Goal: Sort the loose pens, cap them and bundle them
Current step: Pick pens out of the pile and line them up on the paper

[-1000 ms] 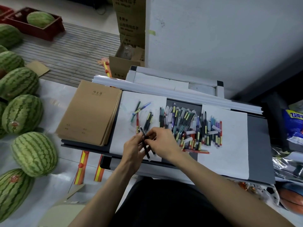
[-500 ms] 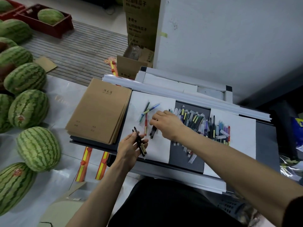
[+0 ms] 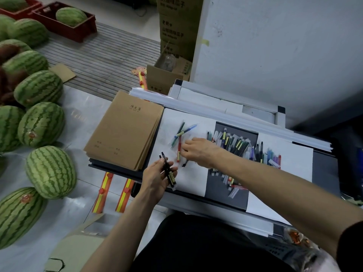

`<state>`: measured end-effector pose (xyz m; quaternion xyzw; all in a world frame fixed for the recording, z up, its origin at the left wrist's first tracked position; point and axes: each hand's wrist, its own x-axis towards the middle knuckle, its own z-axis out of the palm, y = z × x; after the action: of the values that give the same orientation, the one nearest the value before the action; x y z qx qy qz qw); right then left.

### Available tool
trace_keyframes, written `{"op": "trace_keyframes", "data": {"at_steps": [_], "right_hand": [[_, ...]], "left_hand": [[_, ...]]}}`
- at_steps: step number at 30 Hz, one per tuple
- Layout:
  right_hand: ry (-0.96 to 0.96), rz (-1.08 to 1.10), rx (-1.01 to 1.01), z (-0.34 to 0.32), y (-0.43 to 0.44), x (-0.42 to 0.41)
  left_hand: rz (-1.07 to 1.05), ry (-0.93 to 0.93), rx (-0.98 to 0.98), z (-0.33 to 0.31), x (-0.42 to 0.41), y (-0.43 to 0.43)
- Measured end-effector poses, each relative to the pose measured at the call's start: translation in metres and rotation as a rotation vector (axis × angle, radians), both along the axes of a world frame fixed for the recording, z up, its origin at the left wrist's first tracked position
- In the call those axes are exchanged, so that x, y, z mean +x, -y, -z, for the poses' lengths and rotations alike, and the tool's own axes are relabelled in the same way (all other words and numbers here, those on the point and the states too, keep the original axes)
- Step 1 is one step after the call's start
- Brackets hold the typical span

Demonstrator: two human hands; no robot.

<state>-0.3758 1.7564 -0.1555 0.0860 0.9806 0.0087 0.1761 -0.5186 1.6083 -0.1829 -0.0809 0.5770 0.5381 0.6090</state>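
Watermelons [image 3: 50,171] crowd the floor well off to the left, but what matters to me is the white sheet [image 3: 192,179] laid on the low desk, which seems to serve as a clean sorting ground. My left hand [image 3: 157,177] hangs over the near edge of that sheet. Its thumb and curled fingers pinch two black pens [image 3: 169,171] side by side, their ends poking out past the fingertips toward the brown notebooks [image 3: 125,134]. I read this as one colour gathered in the hand, ready for bundling. My right hand [image 3: 200,152] reaches across with knuckles up, its fingertips at or just beside the red pen [image 3: 178,152]. A green pen [image 3: 177,134] and a blue pen [image 3: 186,129] lie crossed a little beyond those fingertips, set apart from the rest, probably by colour. The end of a dark pen [image 3: 184,163] shows below the fingers on my side; I cannot tell whether the fingers pinch it or merely cover it. Behind the right knuckles, the unsorted heap of pens [image 3: 237,144] lies mostly on the dark strip, with loose caps [image 3: 231,181] scattered beside the forearm, near enough for capping.
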Motion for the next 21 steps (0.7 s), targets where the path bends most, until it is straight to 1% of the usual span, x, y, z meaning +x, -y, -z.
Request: {"op": "trace_keyframes", "data": {"at_steps": [5,9,11,15,16,18,21], "right_hand": [[-0.027,0.022,-0.028,-0.004,-0.004,0.002],[-0.147,0.085,-0.042,-0.006,-0.008,0.003],[-0.195,0.225,-0.093,-0.011,-0.009,0.0],[-0.382,0.634,-0.381,-0.03,-0.001,-0.008],[-0.401,0.731,-0.447,-0.035,0.002,-0.011],[-0.371,0.914,-0.592,-0.042,0.005,-0.015],[-0.265,1.076,-0.792,-0.042,0.01,-0.017]], "left_hand": [[-0.025,0.008,-0.015,0.002,-0.001,-0.001],[-0.032,0.025,-0.021,0.002,-0.002,-0.002],[-0.038,0.037,-0.003,0.002,-0.002,-0.003],[-0.026,0.06,0.066,-0.002,-0.003,-0.006],[-0.023,0.063,0.08,-0.003,-0.003,-0.008],[-0.016,0.072,0.109,-0.005,-0.003,-0.011],[0.01,0.081,0.133,-0.008,-0.003,-0.015]]}}
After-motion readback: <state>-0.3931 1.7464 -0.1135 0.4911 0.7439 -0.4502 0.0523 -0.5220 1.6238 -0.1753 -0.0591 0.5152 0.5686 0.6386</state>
